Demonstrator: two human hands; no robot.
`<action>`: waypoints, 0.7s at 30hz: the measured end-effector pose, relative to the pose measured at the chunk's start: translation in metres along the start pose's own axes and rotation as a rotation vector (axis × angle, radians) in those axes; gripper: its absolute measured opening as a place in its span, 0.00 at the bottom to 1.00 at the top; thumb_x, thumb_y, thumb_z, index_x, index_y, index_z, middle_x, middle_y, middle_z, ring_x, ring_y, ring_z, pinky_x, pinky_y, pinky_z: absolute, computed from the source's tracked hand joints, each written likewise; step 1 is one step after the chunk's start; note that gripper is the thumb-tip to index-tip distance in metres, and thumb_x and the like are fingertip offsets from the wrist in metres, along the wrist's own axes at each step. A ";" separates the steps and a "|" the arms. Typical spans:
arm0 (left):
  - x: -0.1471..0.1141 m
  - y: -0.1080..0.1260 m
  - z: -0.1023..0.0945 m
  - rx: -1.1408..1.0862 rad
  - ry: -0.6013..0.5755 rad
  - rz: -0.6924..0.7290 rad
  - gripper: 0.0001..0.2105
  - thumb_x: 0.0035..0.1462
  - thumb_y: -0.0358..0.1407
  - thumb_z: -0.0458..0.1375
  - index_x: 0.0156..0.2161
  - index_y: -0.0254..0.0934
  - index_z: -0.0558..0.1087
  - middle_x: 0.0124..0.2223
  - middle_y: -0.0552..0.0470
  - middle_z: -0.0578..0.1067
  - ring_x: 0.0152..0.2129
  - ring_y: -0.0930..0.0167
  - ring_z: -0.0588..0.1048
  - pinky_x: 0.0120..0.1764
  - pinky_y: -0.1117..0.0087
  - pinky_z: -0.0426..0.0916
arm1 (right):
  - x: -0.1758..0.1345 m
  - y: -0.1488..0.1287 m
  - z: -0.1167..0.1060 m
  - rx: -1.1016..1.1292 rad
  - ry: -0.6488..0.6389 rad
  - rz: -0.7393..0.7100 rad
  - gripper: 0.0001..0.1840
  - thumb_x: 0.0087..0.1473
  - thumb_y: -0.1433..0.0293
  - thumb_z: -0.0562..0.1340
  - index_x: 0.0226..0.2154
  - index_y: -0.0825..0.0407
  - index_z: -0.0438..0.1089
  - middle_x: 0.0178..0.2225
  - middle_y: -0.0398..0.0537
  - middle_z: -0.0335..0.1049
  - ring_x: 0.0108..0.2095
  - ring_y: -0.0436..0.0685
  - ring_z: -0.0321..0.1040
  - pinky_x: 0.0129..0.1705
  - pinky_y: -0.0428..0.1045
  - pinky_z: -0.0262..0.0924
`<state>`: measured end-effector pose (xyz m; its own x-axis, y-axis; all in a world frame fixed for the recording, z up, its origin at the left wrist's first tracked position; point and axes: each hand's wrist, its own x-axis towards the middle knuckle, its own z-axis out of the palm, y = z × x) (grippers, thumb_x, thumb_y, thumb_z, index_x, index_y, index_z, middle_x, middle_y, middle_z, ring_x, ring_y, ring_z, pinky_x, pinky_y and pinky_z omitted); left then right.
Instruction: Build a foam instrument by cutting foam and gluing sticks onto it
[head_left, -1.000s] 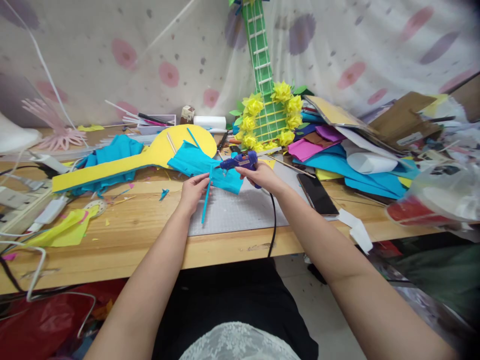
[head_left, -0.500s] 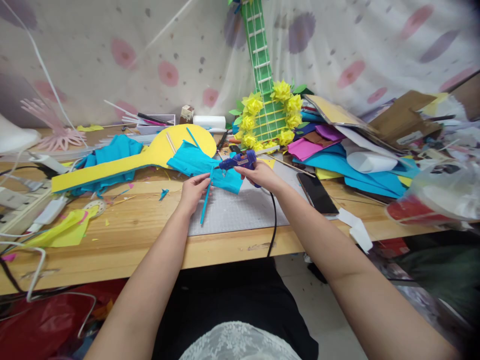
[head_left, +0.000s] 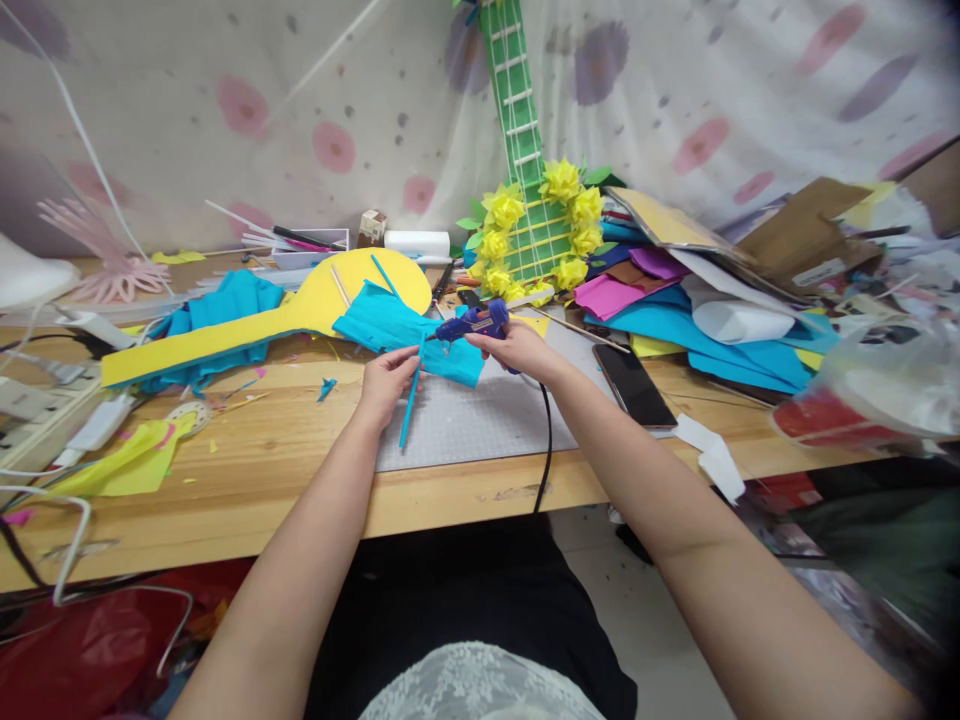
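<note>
My left hand (head_left: 391, 383) pinches a thin blue stick (head_left: 409, 411), which slants down over the grey cutting mat (head_left: 480, 430). In my right hand (head_left: 517, 352) is a dark blue glue gun (head_left: 472, 323), its nozzle pointing left at the stick's upper end. Whether the nozzle touches it I cannot tell. Behind the stick lies a piece of blue crepe paper (head_left: 375, 315), partly over a yellow guitar-shaped board (head_left: 315, 298). Another blue stick (head_left: 385, 274) and a pale stick (head_left: 341, 286) rest on that board.
A green paper guitar (head_left: 529, 215) with yellow flowers leans at the back. To the right are a phone (head_left: 635, 386), piled coloured paper (head_left: 705, 335) and a plastic tub (head_left: 862, 390). A power strip (head_left: 45, 415) sits at left. The glue gun's black cord (head_left: 548, 440) hangs over the table edge.
</note>
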<state>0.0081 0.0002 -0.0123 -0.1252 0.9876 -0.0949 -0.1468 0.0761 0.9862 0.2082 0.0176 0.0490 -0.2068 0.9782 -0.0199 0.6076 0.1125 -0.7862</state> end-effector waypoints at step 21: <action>0.000 0.000 0.000 0.018 -0.003 -0.004 0.18 0.41 0.34 0.61 0.41 0.31 0.74 0.30 0.49 0.75 0.21 0.74 0.71 0.21 0.74 0.67 | 0.004 0.001 -0.001 -0.049 0.071 0.007 0.20 0.45 0.53 0.59 0.26 0.55 0.67 0.21 0.44 0.67 0.16 0.44 0.54 0.17 0.42 0.48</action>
<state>0.0082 0.0001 -0.0120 -0.1212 0.9877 -0.0982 -0.1297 0.0824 0.9881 0.2085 0.0213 0.0491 -0.1487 0.9887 0.0204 0.6462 0.1128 -0.7548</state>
